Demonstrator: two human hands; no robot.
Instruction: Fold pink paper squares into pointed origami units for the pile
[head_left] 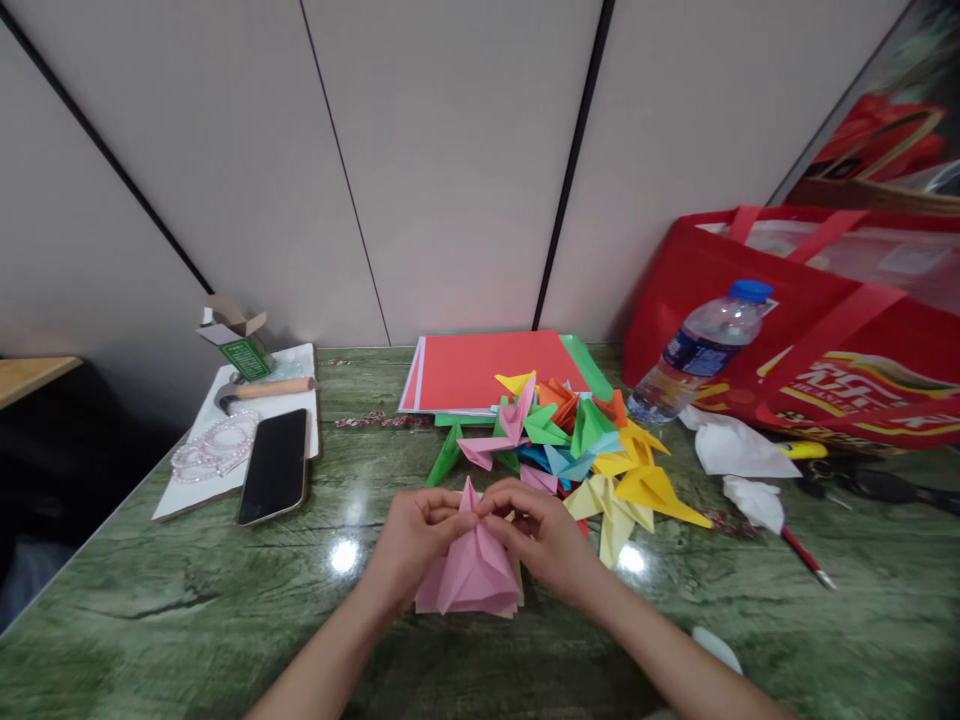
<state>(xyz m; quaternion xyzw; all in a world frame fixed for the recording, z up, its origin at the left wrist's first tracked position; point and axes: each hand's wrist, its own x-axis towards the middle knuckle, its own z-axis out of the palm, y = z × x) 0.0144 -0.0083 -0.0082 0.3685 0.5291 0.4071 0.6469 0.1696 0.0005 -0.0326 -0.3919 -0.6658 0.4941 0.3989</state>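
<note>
A partly folded sheet of pink origami paper [476,575] stands in front of me, its narrow tip pointing away and its wide end toward me. My left hand [420,530] pinches it near the tip from the left. From the right, my right hand [536,530] pinches the same spot, thumb close to the other thumb. Pale paper edges show beneath the pink sheet. Just beyond my hands lies a heap of folded paper cranes [577,435] in pink, green, yellow, blue and orange.
Behind the heap lies a stack of coloured paper [495,370]. On the left are a phone [276,467], a hammer [266,390], beads [216,447] and a small green box [244,350]. A water bottle [697,355], red bag [810,330], tissues [739,445] and a red pencil [806,557] are right.
</note>
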